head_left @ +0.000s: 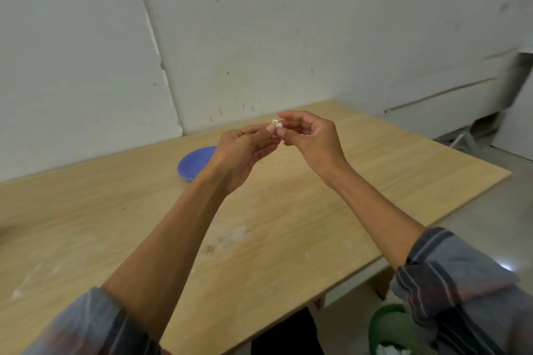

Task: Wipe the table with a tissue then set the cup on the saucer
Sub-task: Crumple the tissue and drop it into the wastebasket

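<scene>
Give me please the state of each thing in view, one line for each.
table: whitish smudges near its middle
saucer: flat on the table, no cup on it, partly hidden
tissue piece: tiny, crumpled, at the fingertips
left hand: raised, pinches the tissue piece
right hand: raised, fingers curled at the piece; grip unclear
green basket: below table level, white scraps inside

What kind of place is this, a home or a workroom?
Likely a bare workroom, not a furnished home: scuffed white wall panels, a plain wooden table against them, a green basket of white tissues on the floor. The left hand and right hand pinch a tissue scrap.
</scene>
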A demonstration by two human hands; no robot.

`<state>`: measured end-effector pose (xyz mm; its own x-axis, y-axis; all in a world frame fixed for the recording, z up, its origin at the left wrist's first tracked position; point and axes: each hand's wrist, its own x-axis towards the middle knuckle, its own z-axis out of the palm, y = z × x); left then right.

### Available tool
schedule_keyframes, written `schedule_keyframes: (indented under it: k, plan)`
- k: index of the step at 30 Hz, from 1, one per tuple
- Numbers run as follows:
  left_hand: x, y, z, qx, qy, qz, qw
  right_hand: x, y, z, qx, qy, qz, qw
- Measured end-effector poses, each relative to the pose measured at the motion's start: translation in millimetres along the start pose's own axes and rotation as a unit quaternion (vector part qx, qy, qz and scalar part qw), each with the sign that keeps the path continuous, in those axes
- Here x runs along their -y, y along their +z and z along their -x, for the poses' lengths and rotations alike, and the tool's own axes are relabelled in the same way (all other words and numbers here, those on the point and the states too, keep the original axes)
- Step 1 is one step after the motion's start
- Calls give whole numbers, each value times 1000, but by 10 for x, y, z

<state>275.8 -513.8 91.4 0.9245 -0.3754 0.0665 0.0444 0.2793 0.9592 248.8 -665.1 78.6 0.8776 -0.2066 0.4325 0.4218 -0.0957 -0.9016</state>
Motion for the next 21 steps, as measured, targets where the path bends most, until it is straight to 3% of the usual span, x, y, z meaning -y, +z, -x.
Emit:
schedule_keyframes:
  k: [6, 13, 17, 21]
  plan:
    - [292, 649, -148, 46, -37, 18, 998, -65, -679, 165, -84, -26, 75, 993]
    - [596, 1156, -195, 80, 4, -40, 996, -228, -1205, 367, -162, 16, 25, 986]
    - [751, 1307, -263, 70, -10, -31, 997, -303, -1418, 475, -130, 25, 3, 991]
    - [841, 1424, -316, 122, -78, -10, 989, -317, -1644, 575, -97, 6, 10, 995]
